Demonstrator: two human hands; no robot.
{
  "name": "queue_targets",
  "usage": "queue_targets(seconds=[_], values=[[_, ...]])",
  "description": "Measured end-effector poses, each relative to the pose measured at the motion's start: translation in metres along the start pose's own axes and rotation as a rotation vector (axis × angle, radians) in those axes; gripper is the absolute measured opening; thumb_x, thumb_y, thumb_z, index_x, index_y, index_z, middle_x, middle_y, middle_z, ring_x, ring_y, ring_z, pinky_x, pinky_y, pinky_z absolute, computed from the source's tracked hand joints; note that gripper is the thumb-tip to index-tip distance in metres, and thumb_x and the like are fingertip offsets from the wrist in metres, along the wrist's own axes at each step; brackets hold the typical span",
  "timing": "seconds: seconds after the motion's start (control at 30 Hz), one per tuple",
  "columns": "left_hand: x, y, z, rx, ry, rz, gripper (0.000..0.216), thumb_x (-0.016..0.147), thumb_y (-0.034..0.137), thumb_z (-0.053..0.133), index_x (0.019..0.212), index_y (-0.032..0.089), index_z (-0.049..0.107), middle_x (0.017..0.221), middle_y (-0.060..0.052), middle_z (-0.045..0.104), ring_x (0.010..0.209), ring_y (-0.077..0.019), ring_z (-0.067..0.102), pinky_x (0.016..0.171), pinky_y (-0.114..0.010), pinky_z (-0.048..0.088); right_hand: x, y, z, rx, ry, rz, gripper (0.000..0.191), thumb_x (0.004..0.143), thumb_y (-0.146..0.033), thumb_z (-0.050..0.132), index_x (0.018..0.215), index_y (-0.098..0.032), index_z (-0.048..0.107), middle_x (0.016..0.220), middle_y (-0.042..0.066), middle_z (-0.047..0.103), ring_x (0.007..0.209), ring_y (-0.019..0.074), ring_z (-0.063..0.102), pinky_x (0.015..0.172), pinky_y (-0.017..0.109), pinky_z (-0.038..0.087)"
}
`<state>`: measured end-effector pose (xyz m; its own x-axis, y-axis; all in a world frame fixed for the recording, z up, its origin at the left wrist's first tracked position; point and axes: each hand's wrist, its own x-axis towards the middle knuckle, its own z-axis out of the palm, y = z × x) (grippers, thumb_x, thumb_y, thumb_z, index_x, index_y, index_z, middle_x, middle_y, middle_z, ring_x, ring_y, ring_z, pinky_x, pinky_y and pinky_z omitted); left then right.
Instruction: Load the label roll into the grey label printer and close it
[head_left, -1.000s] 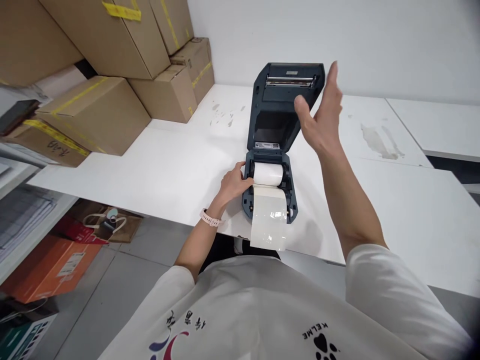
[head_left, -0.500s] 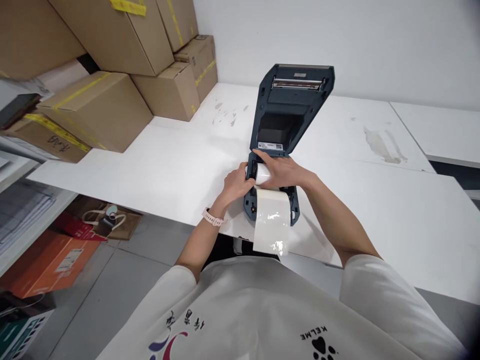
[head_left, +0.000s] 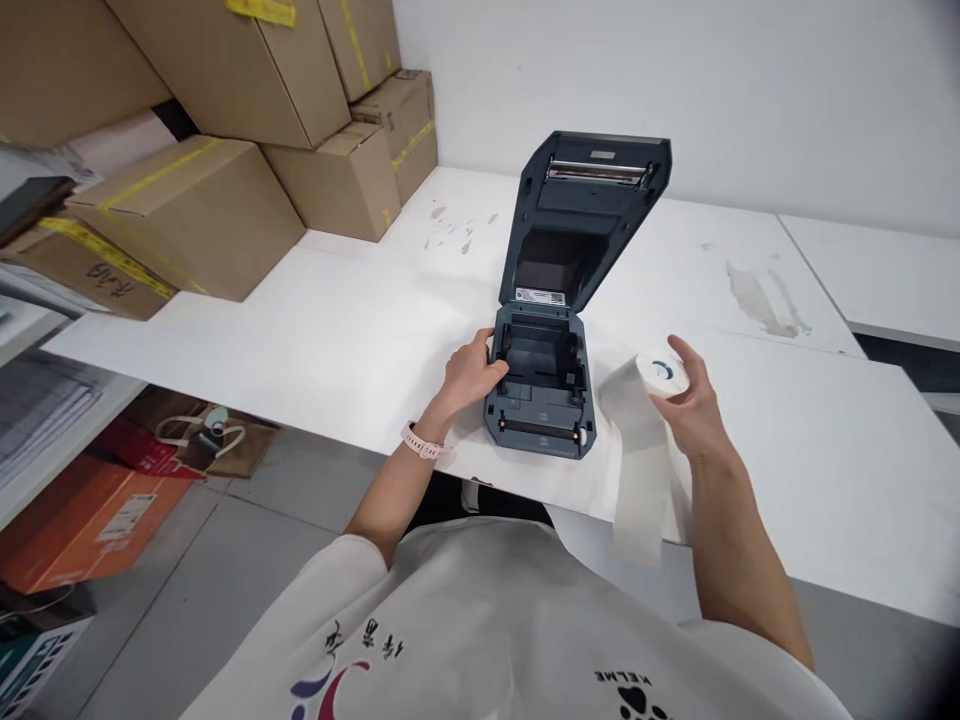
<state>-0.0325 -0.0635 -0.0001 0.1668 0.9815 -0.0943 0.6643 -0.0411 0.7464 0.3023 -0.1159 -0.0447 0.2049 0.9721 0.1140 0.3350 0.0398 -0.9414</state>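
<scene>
A dark grey label printer stands on the white table with its lid swung up and back. Its roll bay holds no roll, and the black roller shows at the front. My left hand grips the left wall of the printer base, thumb over the rim on the inside. To the right of the printer, my right hand holds a roll of white labels with its round end and core facing up. A loose strip of the roll hangs down past the table's front edge.
Cardboard boxes with yellow tape are stacked at the back left. A white wall closes off the table behind. On the floor at left lie an orange box and a paper bag.
My right hand has lifted the label roll out of the printer and carried it to the right, its strip trailing along. My left hand has stayed at the printer's left side.
</scene>
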Motion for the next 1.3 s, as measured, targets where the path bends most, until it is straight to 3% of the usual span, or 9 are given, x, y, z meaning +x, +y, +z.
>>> queue_targets(seconds=[0.13,0.27,0.37,0.5,0.67,0.8,1.07,1.2,1.3], values=[[-0.001,0.0,0.0,-0.025,0.003,-0.009,0.065,0.08,0.023,0.052,0.145,0.016,0.053,0.081,-0.002,0.062,0.077,-0.0214,0.059,0.068,-0.032,0.038,-0.008,0.025,0.0,0.136,-0.08,0.18,0.134,0.059,-0.044,0.092,0.167,-0.032,0.013,0.151,0.015,0.059,0.134,0.0371,0.064,0.102,0.055,0.061],[-0.001,-0.001,0.001,-0.068,0.004,-0.015,0.065,0.08,0.023,0.053,0.145,0.016,0.053,0.08,-0.002,0.062,0.077,-0.0215,0.058,0.068,-0.032,0.038,-0.007,0.022,0.003,0.098,-0.071,0.144,0.098,0.051,-0.039,0.097,0.141,-0.031,0.059,0.147,0.013,0.064,0.137,0.0405,0.061,0.11,0.056,0.055],[0.0,-0.001,0.002,-0.061,0.002,-0.015,0.065,0.079,0.024,0.054,0.144,0.016,0.053,0.079,-0.002,0.062,0.076,-0.0216,0.058,0.068,-0.032,0.038,-0.001,-0.004,0.007,0.089,-0.078,0.132,0.07,0.056,-0.046,0.094,0.12,-0.027,0.071,0.134,0.015,0.073,0.124,0.0451,0.067,0.105,0.059,0.057],[0.0,-0.003,0.002,-0.058,0.005,-0.008,0.065,0.08,0.025,0.054,0.144,0.017,0.053,0.08,-0.002,0.063,0.076,-0.0217,0.059,0.068,-0.033,0.038,0.011,-0.071,0.024,-0.074,-0.185,-0.076,0.055,0.072,-0.061,0.079,0.116,-0.029,0.074,0.118,0.013,0.078,0.113,0.0443,0.071,0.095,0.057,0.061],[-0.001,-0.005,0.002,-0.067,-0.008,0.023,0.065,0.081,0.027,0.054,0.146,0.016,0.051,0.082,-0.003,0.064,0.075,-0.0227,0.059,0.066,-0.033,0.037,0.035,-0.134,0.068,-0.587,-0.395,-0.52,0.073,0.073,-0.056,0.079,0.137,-0.026,0.061,0.131,0.013,0.07,0.113,0.0392,0.068,0.099,0.055,0.054],[-0.002,-0.007,0.003,-0.067,0.003,0.012,0.065,0.081,0.026,0.053,0.145,0.017,0.051,0.086,-0.003,0.065,0.076,-0.0221,0.058,0.066,-0.032,0.037,0.053,-0.138,0.089,-0.96,-0.489,-0.652,0.066,0.077,-0.05,0.073,0.135,-0.021,0.061,0.113,0.017,0.072,0.104,0.0393,0.068,0.097,0.056,0.049],[-0.001,-0.009,0.005,-0.068,0.001,0.011,0.064,0.081,0.025,0.052,0.145,0.018,0.051,0.086,-0.003,0.065,0.075,-0.0209,0.058,0.066,-0.032,0.038,0.058,-0.117,0.108,-1.114,-0.664,-0.622,0.07,0.086,-0.052,0.066,0.146,-0.017,0.057,0.113,0.019,0.072,0.108,0.0388,0.065,0.096,0.052,0.046],[-0.002,-0.009,0.005,-0.106,0.004,0.013,0.064,0.081,0.025,0.052,0.145,0.018,0.051,0.084,-0.002,0.063,0.073,-0.0201,0.057,0.065,-0.032,0.038,0.053,-0.106,0.111,-0.946,-0.644,-0.65,0.064,0.097,-0.058,0.051,0.148,-0.019,0.057,0.127,0.019,0.07,0.116,0.0395,0.064,0.099,0.057,0.045],[-0.002,-0.009,0.005,-0.122,0.001,0.014,0.065,0.08,0.024,0.052,0.145,0.017,0.051,0.081,-0.001,0.061,0.072,-0.0194,0.056,0.065,-0.031,0.038,0.049,-0.115,0.1,-0.623,-0.337,-0.707,0.048,0.101,-0.059,0.044,0.127,-0.026,0.068,0.122,0.013,0.071,0.118,0.0352,0.063,0.105,0.057,0.045]])
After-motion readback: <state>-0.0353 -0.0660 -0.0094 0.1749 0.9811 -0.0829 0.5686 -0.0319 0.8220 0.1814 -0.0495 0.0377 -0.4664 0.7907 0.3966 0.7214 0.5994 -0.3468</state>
